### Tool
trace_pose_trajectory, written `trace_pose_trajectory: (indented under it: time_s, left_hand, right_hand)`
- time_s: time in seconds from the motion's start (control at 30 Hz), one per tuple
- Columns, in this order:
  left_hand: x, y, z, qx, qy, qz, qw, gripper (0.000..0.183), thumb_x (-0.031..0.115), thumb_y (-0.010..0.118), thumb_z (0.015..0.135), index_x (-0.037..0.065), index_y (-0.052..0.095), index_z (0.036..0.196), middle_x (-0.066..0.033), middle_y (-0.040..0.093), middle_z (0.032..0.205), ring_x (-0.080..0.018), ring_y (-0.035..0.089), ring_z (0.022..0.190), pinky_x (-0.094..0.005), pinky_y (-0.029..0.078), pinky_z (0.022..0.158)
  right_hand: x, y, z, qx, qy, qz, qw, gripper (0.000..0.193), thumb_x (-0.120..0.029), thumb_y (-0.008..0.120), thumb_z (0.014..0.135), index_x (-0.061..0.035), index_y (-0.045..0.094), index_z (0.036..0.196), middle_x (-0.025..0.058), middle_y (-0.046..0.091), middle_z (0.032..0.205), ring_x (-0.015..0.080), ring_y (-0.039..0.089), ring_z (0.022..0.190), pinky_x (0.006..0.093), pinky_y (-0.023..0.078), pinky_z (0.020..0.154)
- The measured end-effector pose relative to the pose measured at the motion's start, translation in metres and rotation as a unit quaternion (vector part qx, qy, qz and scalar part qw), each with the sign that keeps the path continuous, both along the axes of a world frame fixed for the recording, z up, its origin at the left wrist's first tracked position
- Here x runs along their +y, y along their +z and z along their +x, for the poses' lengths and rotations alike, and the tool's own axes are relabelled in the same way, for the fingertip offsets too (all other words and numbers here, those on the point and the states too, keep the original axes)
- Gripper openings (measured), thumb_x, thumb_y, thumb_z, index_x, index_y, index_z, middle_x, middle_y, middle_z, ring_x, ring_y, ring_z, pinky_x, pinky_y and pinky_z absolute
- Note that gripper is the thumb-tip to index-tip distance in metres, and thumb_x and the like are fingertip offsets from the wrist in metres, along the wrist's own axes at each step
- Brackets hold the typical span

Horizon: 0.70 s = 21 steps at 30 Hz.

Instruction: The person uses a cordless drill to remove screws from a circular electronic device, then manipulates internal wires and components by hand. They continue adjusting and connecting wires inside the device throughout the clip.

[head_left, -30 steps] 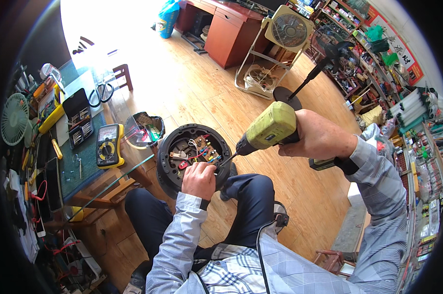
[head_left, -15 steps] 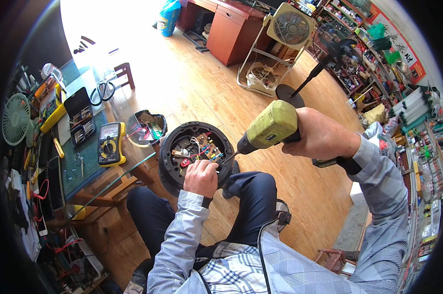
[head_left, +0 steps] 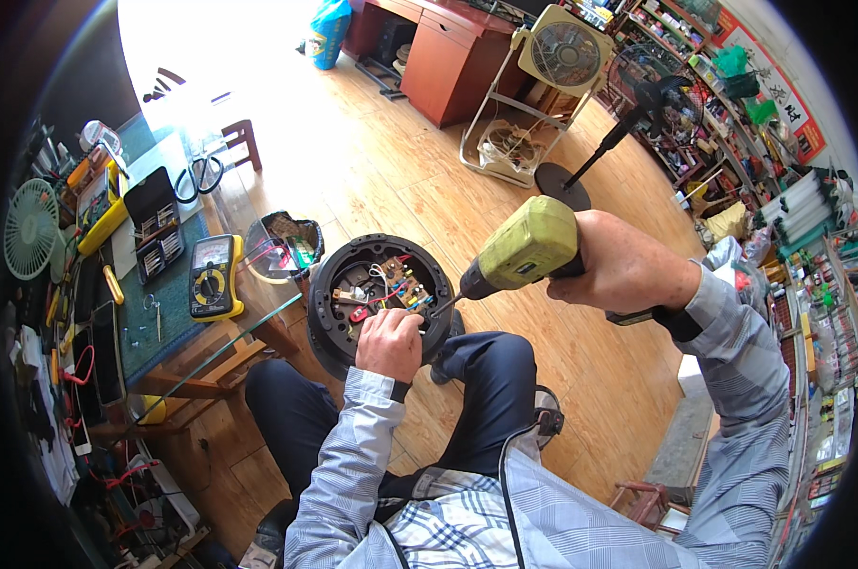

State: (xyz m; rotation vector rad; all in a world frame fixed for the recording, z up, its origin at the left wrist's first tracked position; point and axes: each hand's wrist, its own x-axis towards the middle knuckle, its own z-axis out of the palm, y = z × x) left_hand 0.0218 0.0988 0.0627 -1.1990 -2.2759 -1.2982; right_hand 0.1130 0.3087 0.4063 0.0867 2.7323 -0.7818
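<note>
My right hand (head_left: pixel 621 258) is wrapped round the grip of a yellow-green cordless drill (head_left: pixel 526 248), which points down and to the left. Its long thin bit (head_left: pixel 448 304) reaches the right inner side of a round black appliance base (head_left: pixel 326 325). The base is tilted between my knees, its inside exposed. Within it lie a brown circuit board (head_left: pixel 405 283) with small parts, white and red wires, and a red connector (head_left: pixel 358 314). Over the near rim, my left hand (head_left: pixel 389 343) grips the base with curled fingers, close to the bit's tip. Its fingertips are partly hidden.
On the left, a glass-topped table (head_left: pixel 168 327) bears a yellow analog multimeter (head_left: pixel 214 277), a black screwdriver-bit case (head_left: pixel 154 226) and a small fan (head_left: pixel 31 229). Crowded shelves (head_left: pixel 832 398) line the right. A pedestal fan (head_left: pixel 607 142) and a red-brown desk (head_left: pixel 452 66) stand ahead.
</note>
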Motion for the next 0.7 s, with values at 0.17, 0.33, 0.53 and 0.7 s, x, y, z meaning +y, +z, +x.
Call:
trace_pose_trajectory:
  time_s: [0.17,0.33,0.53,0.7]
  left_hand:
    - [0.0002,-0.0014,0.0,0.002,-0.001,0.001,1.0,0.012,0.004,0.077,0.088,0.008,0.078,0.1,-0.0085,0.075,0.099,-0.0323,0.073,0.099,-0.046,0.057,0.091]
    - [0.0004,-0.0021,-0.0006,0.001,0.0,0.003,1.0,0.013,0.004,0.077,0.088,0.008,0.078,0.1,-0.0081,0.075,0.099,-0.032,0.073,0.099,-0.0458,0.057,0.091]
    - [0.0008,-0.0023,-0.0006,0.002,0.001,0.008,1.0,0.013,0.004,0.077,0.088,0.008,0.078,0.1,-0.0078,0.075,0.099,-0.0318,0.073,0.099,-0.0457,0.057,0.091]
    - [0.0012,-0.0026,-0.0007,0.002,0.003,0.0,1.0,0.013,0.005,0.077,0.088,0.009,0.078,0.1,-0.0076,0.075,0.099,-0.0317,0.073,0.099,-0.0455,0.057,0.091]
  right_hand:
    - [0.0032,-0.0033,-0.0001,0.012,-0.01,0.001,1.0,0.037,-0.004,0.081,0.086,0.0052,0.069,0.12,0.0208,0.077,0.1,0.0312,0.072,0.092,0.0433,0.058,0.09]
    - [0.0056,-0.0033,0.0026,-0.005,-0.015,0.032,0.999,0.037,0.001,0.084,0.091,0.0022,0.073,0.126,0.0124,0.081,0.109,0.0203,0.073,0.096,0.04,0.06,0.093]
    - [0.0052,-0.0038,0.004,0.021,-0.024,0.005,0.999,0.033,-0.005,0.082,0.087,0.0056,0.07,0.116,0.0177,0.077,0.097,0.0229,0.071,0.087,0.0425,0.059,0.084]
    - [0.0057,0.0015,0.0043,0.029,-0.026,-0.009,0.999,0.034,-0.004,0.082,0.088,0.0052,0.072,0.12,0.0172,0.079,0.1,0.0215,0.072,0.09,0.0405,0.06,0.087]
